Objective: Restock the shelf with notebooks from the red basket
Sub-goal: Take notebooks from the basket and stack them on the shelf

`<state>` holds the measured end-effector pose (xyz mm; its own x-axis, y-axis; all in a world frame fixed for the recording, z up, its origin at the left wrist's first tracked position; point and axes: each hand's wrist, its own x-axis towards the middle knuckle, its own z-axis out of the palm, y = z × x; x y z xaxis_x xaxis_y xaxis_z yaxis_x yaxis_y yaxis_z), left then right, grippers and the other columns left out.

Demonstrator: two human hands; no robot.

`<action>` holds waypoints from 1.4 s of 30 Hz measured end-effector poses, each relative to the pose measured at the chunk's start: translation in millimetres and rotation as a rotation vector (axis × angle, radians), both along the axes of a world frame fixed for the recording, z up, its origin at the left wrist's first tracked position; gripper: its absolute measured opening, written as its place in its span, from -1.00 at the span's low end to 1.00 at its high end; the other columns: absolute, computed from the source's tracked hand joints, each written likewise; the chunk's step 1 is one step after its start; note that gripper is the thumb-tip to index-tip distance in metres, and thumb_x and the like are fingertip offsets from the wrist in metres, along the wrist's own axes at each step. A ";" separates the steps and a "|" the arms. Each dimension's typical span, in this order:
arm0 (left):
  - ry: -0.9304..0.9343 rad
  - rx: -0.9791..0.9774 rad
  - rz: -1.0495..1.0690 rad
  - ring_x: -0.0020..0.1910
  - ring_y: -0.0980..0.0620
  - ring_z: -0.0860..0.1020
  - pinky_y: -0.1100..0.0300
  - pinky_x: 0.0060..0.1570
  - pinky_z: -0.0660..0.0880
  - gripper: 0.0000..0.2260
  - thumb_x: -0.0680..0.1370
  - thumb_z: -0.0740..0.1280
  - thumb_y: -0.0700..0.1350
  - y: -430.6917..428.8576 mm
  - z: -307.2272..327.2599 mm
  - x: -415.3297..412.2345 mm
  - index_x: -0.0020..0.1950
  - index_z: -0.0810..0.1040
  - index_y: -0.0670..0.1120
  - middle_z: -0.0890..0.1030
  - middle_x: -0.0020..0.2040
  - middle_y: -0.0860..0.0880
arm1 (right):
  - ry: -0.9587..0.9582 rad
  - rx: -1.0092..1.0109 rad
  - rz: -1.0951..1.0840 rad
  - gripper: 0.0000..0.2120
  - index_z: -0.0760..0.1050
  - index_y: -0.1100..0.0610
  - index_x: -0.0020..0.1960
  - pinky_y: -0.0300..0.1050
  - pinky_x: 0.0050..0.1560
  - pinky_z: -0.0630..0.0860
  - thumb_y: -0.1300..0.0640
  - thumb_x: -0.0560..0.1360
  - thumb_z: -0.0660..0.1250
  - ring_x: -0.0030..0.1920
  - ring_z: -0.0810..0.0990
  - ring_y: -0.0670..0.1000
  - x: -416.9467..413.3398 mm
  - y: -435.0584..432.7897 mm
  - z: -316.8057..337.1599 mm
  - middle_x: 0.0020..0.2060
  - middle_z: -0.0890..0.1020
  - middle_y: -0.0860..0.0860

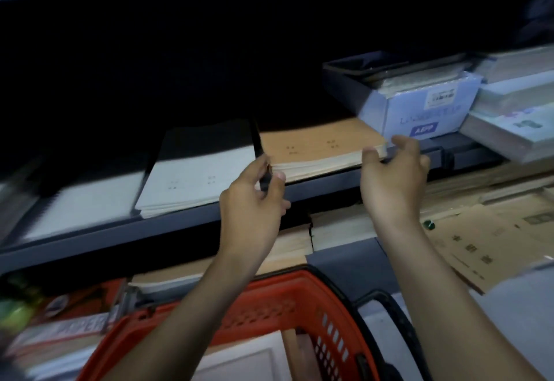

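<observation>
- Basket of red perforated plastic point(299, 305) sits nearest, with white notebooks point(248, 359) inside.
- Left hand point(251, 201) pinches thin black divider point(258, 147); right hand point(392, 177), fingers loose, touches tan notebook stack point(320, 147) at dark shelf's point(150, 226) front edge.
- Squaring step, I judge; next comes a reach into the basket.

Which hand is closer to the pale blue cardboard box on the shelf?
Right. The right hand is just below the pale blue cardboard box; the left hand is farther left, pinching a thin black divider.

A divider point(257, 141) stands between notebook stacks point(317, 153) on the shelf point(150, 230), above the basket point(302, 283).
</observation>
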<state>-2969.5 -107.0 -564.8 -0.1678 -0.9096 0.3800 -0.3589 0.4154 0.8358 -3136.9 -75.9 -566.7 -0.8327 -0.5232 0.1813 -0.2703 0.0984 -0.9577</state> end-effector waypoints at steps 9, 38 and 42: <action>-0.832 0.375 -0.004 0.01 -0.11 0.63 0.18 0.03 0.49 -0.56 0.46 0.15 0.11 35.0 -122.5 171.3 0.05 0.65 -0.14 0.68 0.01 -0.11 | 0.512 0.341 0.731 -0.76 0.47 0.02 0.17 -0.13 0.00 0.48 0.04 0.52 0.30 0.00 0.59 0.06 117.1 34.7 -45.5 -0.02 0.63 0.00; 0.155 1.359 0.359 -0.17 -0.02 0.58 0.20 -0.35 0.52 -0.72 0.62 0.20 -0.14 67.3 -209.1 257.6 0.29 0.52 -0.15 0.62 -0.03 -0.08 | 1.055 1.006 1.578 -0.74 0.48 0.20 0.07 -0.06 -0.17 0.45 0.02 0.55 0.23 -0.03 0.58 0.21 230.6 65.4 -176.2 -0.07 0.58 0.17; 0.149 1.187 0.436 0.20 -0.29 0.55 0.00 -0.01 0.57 -0.57 0.62 0.18 0.02 73.9 -201.1 253.2 0.35 0.48 -0.24 0.55 0.28 -0.24 | 0.775 0.908 1.439 -0.80 0.47 0.15 -0.10 -0.16 -0.43 0.29 0.03 0.55 0.23 -0.31 0.51 0.08 235.1 53.8 -142.6 -0.31 0.51 0.06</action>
<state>-2716.3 -33.0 -765.9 0.2035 -0.6709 -0.7130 -0.1472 -0.7410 0.6552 -2901.8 -22.2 -709.3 0.3993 -0.8009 -0.4463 -0.8922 -0.2273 -0.3903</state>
